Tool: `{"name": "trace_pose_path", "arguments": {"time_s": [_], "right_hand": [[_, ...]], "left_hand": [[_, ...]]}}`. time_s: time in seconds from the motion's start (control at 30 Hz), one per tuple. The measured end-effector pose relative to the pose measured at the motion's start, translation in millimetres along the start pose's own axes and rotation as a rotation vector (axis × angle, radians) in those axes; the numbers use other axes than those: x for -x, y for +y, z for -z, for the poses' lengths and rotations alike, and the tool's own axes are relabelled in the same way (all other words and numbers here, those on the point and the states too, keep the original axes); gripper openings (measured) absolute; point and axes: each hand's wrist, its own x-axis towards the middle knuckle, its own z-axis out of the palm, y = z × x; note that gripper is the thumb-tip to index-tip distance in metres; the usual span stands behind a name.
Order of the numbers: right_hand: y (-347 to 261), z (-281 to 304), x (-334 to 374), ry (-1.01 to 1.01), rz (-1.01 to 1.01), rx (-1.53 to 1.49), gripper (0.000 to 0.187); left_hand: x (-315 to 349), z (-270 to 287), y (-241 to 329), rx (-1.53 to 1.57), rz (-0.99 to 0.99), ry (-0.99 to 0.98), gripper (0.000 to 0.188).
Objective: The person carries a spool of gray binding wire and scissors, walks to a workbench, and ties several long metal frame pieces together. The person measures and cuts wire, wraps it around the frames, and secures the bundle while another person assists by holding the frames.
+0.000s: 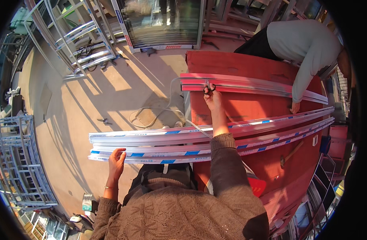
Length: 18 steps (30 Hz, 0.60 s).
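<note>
My right hand (214, 100) is stretched out over the red-covered table and closed around black-handled scissors (208, 89). It is above the near end of a far bundle of metal profiles (247, 85). My left hand (117, 160) is at the left end of a nearer set of long profiles (167, 153), wrapped in white film with blue marks. Its fingers are loosely bent and apart, with nothing visible between them; whether they touch the profile I cannot tell. A thin pale cord (155, 120) loops beside the table and passes under my right forearm.
Another person (307, 40) in a grey top bends over the table's (231, 107) far right, a hand by the profiles. A mallet-like tool (285, 159) lies on the near right. Metal frames (85, 40) and a glazed panel (161, 24) stand beyond; more frames (21, 156) are stacked left.
</note>
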Motion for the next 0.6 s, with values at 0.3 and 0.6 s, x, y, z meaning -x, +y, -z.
{"name": "trace_pose_path", "arguments": {"time_s": [0.3, 0.6], "right_hand": [[-192, 121, 10, 0.506, 0.349, 0.110, 0.028], [-32, 1, 32, -0.077, -0.093, 0.197, 0.038]], "left_hand": [[3, -9, 4, 0.036, 0.008, 0.007, 0.018], [-2, -45, 14, -0.056, 0.058, -0.076, 0.020]]}}
